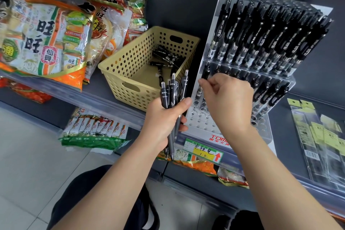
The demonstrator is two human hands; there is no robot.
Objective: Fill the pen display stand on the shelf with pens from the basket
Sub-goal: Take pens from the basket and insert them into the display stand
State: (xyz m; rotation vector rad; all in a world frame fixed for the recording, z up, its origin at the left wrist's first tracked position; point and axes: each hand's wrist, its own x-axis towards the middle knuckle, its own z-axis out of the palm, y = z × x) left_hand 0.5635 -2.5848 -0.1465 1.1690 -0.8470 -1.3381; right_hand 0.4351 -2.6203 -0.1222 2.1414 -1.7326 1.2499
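Observation:
A clear acrylic pen display stand [200, 117] sits on the dark shelf at the right. Its upper tier is full of black pens [265, 33]; the lower tier holds pens at the right and has empty holes at the left. My right hand [226, 99] pinches one black pen [205, 73] upright at the left end of the lower tier. Just left of the stand, my left hand [164, 117] grips a bundle of several black pens [173, 89], clicker ends up. The yellow perforated basket [130, 73] stands left of the stand with several pens [166, 58] lying in it.
Large snack bags [46, 30] lie on the shelf left of the basket. More snack packs [93, 129] fill the shelf below. Flat packaged items [321, 136] lie right of the stand. A green and yellow price tag [203, 150] hangs on the shelf edge.

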